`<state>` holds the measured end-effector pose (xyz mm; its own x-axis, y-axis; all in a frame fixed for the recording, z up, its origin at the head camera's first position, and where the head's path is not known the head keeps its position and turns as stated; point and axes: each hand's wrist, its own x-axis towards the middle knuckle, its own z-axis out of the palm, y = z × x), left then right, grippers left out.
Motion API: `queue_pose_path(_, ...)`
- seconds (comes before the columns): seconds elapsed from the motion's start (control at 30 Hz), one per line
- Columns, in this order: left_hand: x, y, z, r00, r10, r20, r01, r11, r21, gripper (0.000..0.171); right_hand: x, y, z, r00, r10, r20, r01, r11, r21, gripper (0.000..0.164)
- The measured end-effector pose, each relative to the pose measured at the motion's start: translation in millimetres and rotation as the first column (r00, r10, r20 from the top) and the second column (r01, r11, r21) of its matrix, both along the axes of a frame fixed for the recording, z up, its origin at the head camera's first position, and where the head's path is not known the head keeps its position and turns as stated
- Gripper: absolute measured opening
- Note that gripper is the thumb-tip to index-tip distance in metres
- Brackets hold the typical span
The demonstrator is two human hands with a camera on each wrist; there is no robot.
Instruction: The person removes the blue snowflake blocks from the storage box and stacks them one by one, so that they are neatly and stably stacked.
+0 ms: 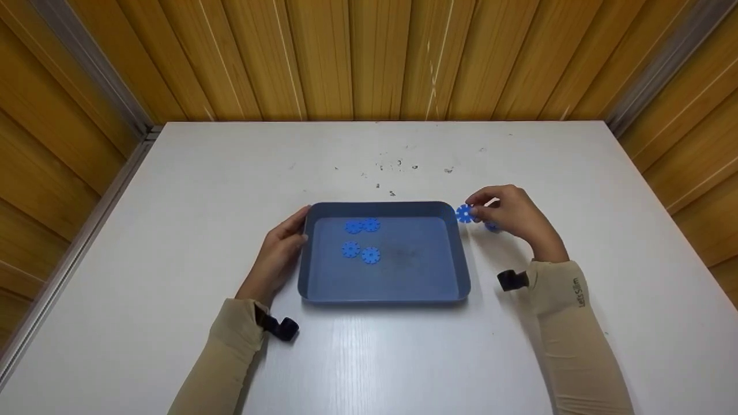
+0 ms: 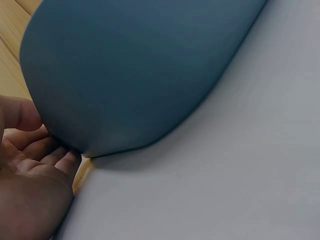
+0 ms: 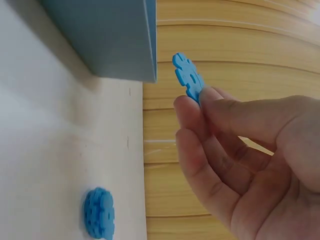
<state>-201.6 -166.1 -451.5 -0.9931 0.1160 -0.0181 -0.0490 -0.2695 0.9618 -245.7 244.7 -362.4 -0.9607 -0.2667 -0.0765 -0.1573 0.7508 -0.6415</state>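
From the head view, I see a blue-grey, shallow rectangular tray with rounded corners (image 1: 421, 276) on the white worktop (image 1: 398, 357). Four blue, notched, flat discs (image 1: 371, 255) lie in its left half, two farther off and two nearer. The left hand (image 1: 277, 253) rests at the tray's left side by the far corner, thumb and fingers against the outside, released rather than wrapped round anything. The right hand (image 1: 510, 213) pinches another blue, notched disc with a small central hole (image 1: 462, 214) just right of the tray's far right corner. A blue stack of notched discs (image 1: 492, 227) shows partly beneath that hand. Both arms wear beige sleeves (image 1: 579, 340), and yellow-brown wood-look panels (image 1: 375, 63) stand along the far side.

In the left wrist view, I have the tray's outer wall close up; the left hand's thumb and loosely bent fingers meet its edge.

In the right wrist view, I see the disc grasped between thumb and index finger, apart from the tray's corner. The stack stands on the worktop, well apart from the fingers.
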Motion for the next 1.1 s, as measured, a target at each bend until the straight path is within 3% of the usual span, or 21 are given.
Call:
queue_pose_path(0.27, 0.1, -2, 1.1, 0.999, -0.005, 0.038, 0.007, 0.999, -0.050, 0.061, 0.9, 16, -4.4, 0.999, -0.037, 0.005, 0.037, 0.999, -0.006, 0.025)
queue_pose_path(0.5, -1.1, -1, -0.3, 0.999, 0.004, 0.042, -0.002, 0.999, -0.040, 0.061, 0.3, 30, -10.0, 0.997, -0.066, 0.029, 0.066, 0.998, 0.007, 0.026)
queue_pose_path(0.7, -1.2, -1, -0.4, 1.000, 0.002, 0.029, -0.001, 1.000, -0.023, 0.061, -0.4, 42, -15.2, 0.994, -0.095, 0.054, 0.097, 0.995, -0.022, 0.026)
queue_pose_path(1.1, -0.4, -1, -0.4, 1.000, -0.016, 0.004, 0.016, 1.000, -0.026, 0.061, -2.7, 54, -23.2, 0.984, -0.152, 0.095, 0.151, 0.988, 0.015, 0.030)
